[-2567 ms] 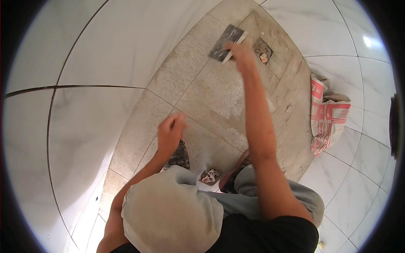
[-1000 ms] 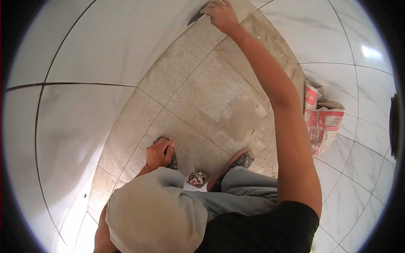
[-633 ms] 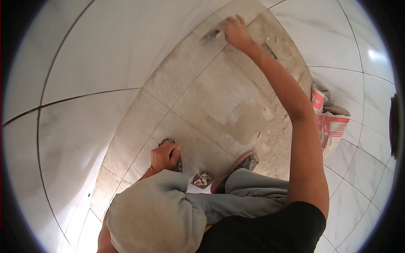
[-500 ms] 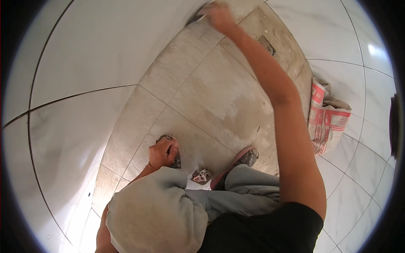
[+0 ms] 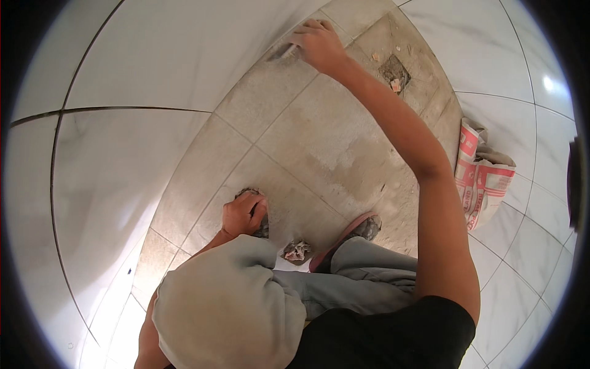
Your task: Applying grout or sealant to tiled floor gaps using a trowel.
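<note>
At the far end of the floor my right hand [image 5: 318, 46] is closed around a small tool [image 5: 287, 52] with a pale handle and a blurred dark head, perhaps a brush. The tool's head lies low along the foot of the left wall. My left hand [image 5: 241, 213] is curled closed by my left foot [image 5: 263, 229], in front of my knee. Whatever it may hold is hidden. Between my feet sits a crumpled greyish-pink wad [image 5: 296, 251].
Dusty floor tiles [image 5: 307, 135] narrow away between white tiled walls. A square hole [image 5: 393, 71] with loose chips lies at the far right. Against the right wall leans a red-and-white sack [image 5: 485, 178]. My right foot in a reddish sandal [image 5: 362, 229] rests on the floor.
My right hand and its tool have come back a little towards me along the left wall's base. The left hand stays closed beside the foot. The view has shifted slightly.
</note>
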Tool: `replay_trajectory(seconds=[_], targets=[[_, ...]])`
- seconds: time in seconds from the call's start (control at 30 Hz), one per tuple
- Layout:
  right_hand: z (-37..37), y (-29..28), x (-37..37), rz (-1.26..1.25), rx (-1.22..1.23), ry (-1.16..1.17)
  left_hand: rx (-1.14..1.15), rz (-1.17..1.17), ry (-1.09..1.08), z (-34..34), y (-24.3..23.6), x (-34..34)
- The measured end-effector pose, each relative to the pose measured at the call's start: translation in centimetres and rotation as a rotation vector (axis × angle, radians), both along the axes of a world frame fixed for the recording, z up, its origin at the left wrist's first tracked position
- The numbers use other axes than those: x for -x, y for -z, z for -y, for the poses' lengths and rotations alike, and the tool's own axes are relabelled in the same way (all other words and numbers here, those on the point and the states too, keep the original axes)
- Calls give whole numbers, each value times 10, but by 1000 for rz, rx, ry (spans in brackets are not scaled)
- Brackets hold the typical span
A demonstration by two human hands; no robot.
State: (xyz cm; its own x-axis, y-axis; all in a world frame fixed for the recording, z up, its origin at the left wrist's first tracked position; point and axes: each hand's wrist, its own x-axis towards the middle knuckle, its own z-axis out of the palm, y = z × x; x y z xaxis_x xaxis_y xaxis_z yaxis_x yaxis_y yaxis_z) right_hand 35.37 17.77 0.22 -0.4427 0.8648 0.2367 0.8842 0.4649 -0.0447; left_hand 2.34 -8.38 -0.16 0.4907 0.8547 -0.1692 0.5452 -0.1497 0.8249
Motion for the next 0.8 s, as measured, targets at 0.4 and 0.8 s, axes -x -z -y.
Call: replay_trajectory(seconds=[0.4, 0.8], targets=[[20, 9, 40, 1, -102, 166, -16, 62, 7, 1, 1, -9], [38, 17, 65, -21, 29, 76, -49, 55, -19, 5, 7, -4]])
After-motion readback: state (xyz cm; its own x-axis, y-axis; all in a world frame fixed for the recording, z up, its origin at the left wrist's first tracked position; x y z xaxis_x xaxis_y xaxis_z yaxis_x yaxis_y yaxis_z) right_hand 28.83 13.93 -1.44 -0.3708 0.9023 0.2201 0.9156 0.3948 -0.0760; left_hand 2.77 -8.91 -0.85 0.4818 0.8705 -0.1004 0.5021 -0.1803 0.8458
